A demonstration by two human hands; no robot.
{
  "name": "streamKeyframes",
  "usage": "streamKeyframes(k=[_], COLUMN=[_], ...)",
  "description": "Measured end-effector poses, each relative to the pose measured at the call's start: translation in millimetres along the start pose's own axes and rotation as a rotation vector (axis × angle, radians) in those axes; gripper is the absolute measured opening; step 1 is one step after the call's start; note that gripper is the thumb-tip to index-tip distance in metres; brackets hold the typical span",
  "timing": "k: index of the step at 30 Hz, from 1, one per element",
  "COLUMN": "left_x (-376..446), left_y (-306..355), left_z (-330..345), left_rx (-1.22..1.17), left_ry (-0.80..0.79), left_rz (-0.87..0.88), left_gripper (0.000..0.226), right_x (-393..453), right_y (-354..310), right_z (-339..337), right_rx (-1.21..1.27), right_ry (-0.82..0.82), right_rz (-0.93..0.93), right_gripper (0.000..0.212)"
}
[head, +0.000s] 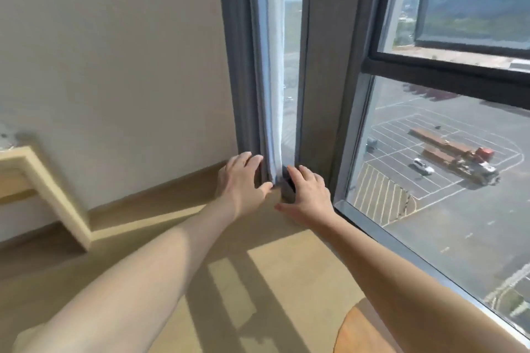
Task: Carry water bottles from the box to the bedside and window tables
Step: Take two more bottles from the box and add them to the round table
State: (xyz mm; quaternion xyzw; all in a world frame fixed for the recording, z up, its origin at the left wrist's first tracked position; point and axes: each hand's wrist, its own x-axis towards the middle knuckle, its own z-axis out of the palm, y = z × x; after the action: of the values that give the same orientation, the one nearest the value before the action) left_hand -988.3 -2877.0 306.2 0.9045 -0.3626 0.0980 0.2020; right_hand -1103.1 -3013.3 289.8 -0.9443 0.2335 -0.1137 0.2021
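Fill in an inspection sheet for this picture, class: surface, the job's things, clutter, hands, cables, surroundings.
Surface: pale wood floor with sun patches and shadow bands; rounded orange-brown wooden table edge at bottom right.
Job's things: nothing seen; no water bottles or box in view.
Clutter: nothing seen.
Hands: left hand and right hand both reach, fingers spread, to the foot of the bunched grey and white curtains; neither holds anything. A small dark object sits between them, too unclear to name.
Cables: nothing seen.
Surroundings: plain beige wall; light wooden furniture frame at left; tall dark-framed window overlooking a car park.
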Motion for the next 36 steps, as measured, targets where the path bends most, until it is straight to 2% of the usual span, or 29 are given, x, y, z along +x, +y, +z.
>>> streamKeyframes(k=[8,16,24,31,36], left_x=[-108.8,-254.7,-418.6,-552.0,-630.6], left_y=[-194.1,-378.3,-498.1,-587.3,-673.7], left_z=[-115.5,-241.1,-338.9,-392.0,-438.3], left_rx=[0.056,0.203,0.274,0.303,0.346], left_ry=[0.169,0.271,0.362,0.438,0.505], left_rz=[-0.386,-0.646,-0.937,-1.218,-1.389], left_gripper=[0.07,0.068,0.069,0.068,0.071], right_x=[1.7,-59.4,-145.2,-229.9,-275.3], right_y=[-229.4,-478.2,-676.1,-826.8,-949.1], right_z=[80.2,186.5,266.8,347.0,414.4], right_rx=[0.007,0.093,0.089,0.109,0.135], right_ry=[-0.121,-0.259,-0.408,-0.524,-0.58], right_rz=[-0.388,-0.704,-0.98,-1.234,-1.374], right_gripper=[0.102,0.102,0.102,0.102,0.101])
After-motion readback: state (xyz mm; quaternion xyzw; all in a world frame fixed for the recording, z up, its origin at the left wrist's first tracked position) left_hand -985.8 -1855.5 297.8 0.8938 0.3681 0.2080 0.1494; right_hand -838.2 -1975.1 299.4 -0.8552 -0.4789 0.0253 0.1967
